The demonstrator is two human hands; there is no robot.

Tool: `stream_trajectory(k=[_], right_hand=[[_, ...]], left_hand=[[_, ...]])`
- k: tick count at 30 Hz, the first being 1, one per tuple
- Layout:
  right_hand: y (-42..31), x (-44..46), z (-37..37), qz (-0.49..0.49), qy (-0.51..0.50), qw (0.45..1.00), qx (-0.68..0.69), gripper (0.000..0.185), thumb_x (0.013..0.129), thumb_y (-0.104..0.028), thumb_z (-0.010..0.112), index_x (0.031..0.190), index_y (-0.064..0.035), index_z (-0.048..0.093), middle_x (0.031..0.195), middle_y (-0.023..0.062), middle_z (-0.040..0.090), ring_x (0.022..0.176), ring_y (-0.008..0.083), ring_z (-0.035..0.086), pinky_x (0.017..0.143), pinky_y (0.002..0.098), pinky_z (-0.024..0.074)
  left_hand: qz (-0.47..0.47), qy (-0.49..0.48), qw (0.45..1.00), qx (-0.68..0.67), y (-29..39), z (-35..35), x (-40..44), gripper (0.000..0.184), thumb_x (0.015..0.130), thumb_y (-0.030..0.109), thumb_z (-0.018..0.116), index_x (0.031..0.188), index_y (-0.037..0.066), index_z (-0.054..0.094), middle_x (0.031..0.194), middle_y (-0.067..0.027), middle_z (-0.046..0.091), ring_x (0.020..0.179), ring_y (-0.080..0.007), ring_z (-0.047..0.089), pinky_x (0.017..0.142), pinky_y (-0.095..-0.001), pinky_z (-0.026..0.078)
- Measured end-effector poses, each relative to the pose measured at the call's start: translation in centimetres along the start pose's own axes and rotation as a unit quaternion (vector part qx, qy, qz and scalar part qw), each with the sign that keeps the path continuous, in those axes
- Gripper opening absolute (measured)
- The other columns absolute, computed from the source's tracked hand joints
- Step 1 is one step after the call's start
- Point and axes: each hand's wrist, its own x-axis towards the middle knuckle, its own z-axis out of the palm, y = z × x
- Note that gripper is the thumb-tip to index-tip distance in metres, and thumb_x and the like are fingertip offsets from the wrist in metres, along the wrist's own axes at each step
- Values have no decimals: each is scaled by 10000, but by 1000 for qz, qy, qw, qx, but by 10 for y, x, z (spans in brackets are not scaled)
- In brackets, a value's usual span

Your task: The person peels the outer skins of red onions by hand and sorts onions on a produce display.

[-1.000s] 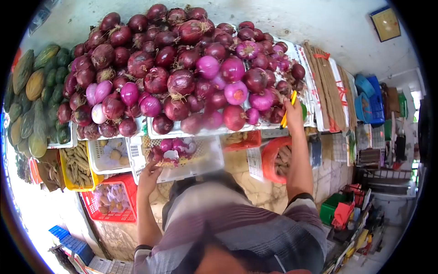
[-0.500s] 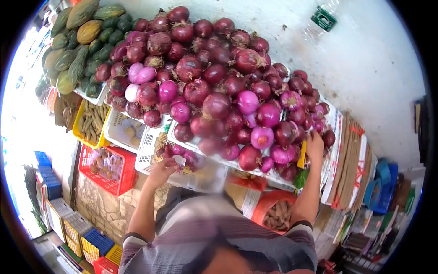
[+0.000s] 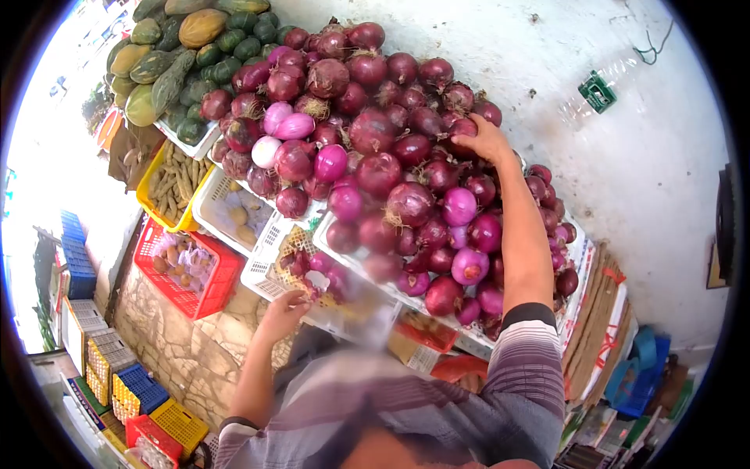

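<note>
My right hand (image 3: 487,143) reaches across the pile, its fingers curved round a red onion (image 3: 463,128) near the back edge. Many dark red onions surround it, and brighter, peeled-looking ones (image 3: 470,266) lie nearer the front. The yellow-handled tool is out of sight. Beside the white crate (image 3: 266,259) is my left hand (image 3: 283,315), its fingers loosely bent and slightly apart, with nothing visible between them. Purple onion pieces or skins (image 3: 332,275) and a pale scrap (image 3: 316,280) lie in the crate, partly blurred.
Green and yellow gourds (image 3: 167,78) are heaped at the upper left. A yellow basket of roots (image 3: 173,187) and a red basket (image 3: 187,273) stand at the left. A plastic bottle (image 3: 597,91) shows near the wall. Long brown stalks (image 3: 591,313) lie at the right.
The view has turned, shifting the pile. My right hand has moved from the pile's right end, where the yellow tool showed, to an onion at the back. My left hand has drawn back from the pale scrap.
</note>
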Motion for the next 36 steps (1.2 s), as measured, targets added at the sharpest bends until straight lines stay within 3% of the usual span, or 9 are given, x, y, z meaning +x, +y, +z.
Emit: stream_trajectory(k=[5, 11, 17, 19, 21, 23, 24, 33, 36], right_hand=[[-11, -35, 26, 41, 94, 995, 9, 892, 711, -525, 805, 1396, -41, 502, 1310, 288, 574, 1219, 435, 570, 1028, 477, 464], [-6, -71, 2, -1, 142, 968, 207, 785, 720, -289, 856, 1353, 19, 510, 1286, 222, 598, 1188, 301, 599, 1026, 390, 470], [-75, -135, -16, -25, 215, 941, 262, 805, 705, -154, 869, 1382, 17, 466, 1334, 156, 546, 1238, 255, 540, 1093, 374, 414], [-97, -157, 1, -79, 270, 923, 262, 836, 699, -147, 871, 1401, 6, 442, 1399, 158, 489, 1295, 260, 491, 1132, 380, 371], [-128, -179, 21, -127, 301, 893, 311, 911, 685, -172, 887, 1434, -9, 394, 1455, 163, 433, 1366, 290, 423, 1169, 417, 322], [-150, -197, 48, -138, 275, 868, 390, 937, 676, -188, 896, 1444, -15, 386, 1475, 167, 421, 1378, 319, 414, 1174, 437, 313], [-157, -204, 56, -160, 238, 888, 358, 979, 664, -216, 908, 1458, -21, 370, 1495, 186, 403, 1386, 338, 406, 1175, 449, 309], [-196, -215, 34, -40, 57, 939, 337, 919, 713, -317, 880, 1443, 12, 428, 1402, 189, 525, 1292, 320, 533, 1104, 414, 411], [-210, -223, 61, -37, 123, 902, 413, 930, 731, -328, 876, 1457, 14, 406, 1397, 175, 528, 1280, 296, 533, 1104, 407, 410]], left_hand=[[-37, -23, 998, -36, -26, -18, 9, 472, 945, 223, 694, 1328, -35, 597, 1119, -170, 719, 1048, -225, 671, 910, -350, 531], [36, -63, 994, -77, 37, -28, 47, 459, 954, 199, 678, 1326, -55, 589, 1176, -141, 703, 1050, -199, 668, 909, -333, 534], [135, -103, 973, -157, 181, -2, 67, 403, 965, 191, 670, 1290, -43, 622, 1143, -134, 711, 1022, -192, 676, 899, -317, 542], [184, -127, 957, -187, 218, 15, 78, 479, 972, 183, 661, 1384, -32, 543, 1224, -140, 679, 1100, -186, 648, 898, -330, 548], [275, -132, 886, -350, 238, 55, 98, 592, 980, 167, 648, 1492, -8, 408, 1350, -146, 603, 1184, -182, 592, 940, -326, 526], [225, -176, 866, -411, 257, 66, 96, 648, 983, 155, 644, 1531, 13, 327, 1395, -136, 544, 1212, -178, 548, 994, -322, 485], [268, -197, 837, -435, 256, 74, 101, 586, 980, 169, 654, 1483, 16, 394, 1341, -111, 556, 1177, -175, 553, 1027, -321, 452], [389, -85, 892, -215, 223, 54, 92, 550, 1008, 268, 577, 1458, -9, 424, 1361, -145, 553, 1249, -211, 525, 1074, -351, 417], [423, -36, 892, -154, 221, 43, 84, 475, 1026, 249, 547, 1410, -23, 487, 1370, -180, 573, 1265, -240, 544, 1069, -353, 422]])
